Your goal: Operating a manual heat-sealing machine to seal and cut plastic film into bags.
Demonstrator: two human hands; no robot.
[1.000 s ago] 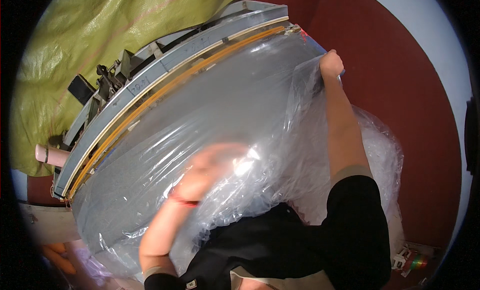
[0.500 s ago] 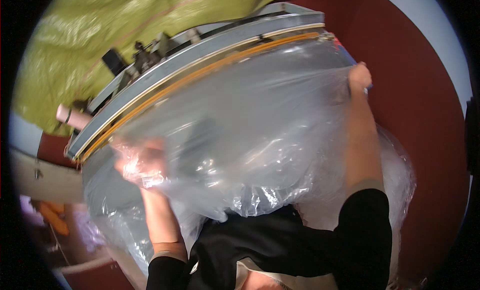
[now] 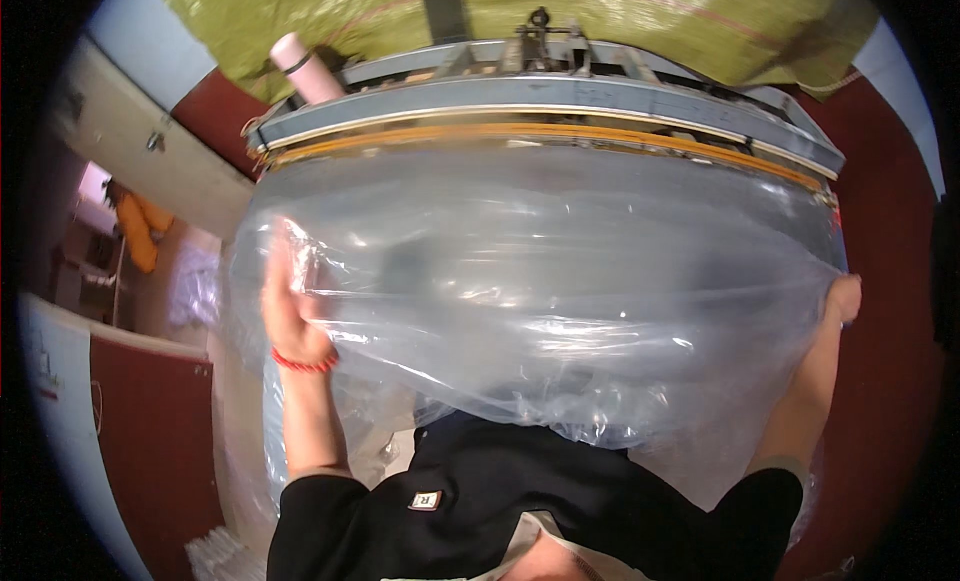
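Note:
A wide sheet of clear plastic film spreads in front of me, rippled and shiny, from one hand to the other. At the left, my left hand has the film's edge between thumb and fingers; its fingers point away from me, partly under the film and blurred. A red bracelet circles that wrist. My right hand is closed on the right edge of the film, which pulls into creases there. The film's near part hangs in loose folds in front of my body.
Beyond the film runs a long grey metal frame with an orange strip along it. A pink roll and a dark mechanism stand at its back. A yellow-green sheet hangs behind; a dark red wall is at right.
My view has turned, so the frame now lies nearly level across it. The film is spread wider between my hands. The left hand shows more clearly.

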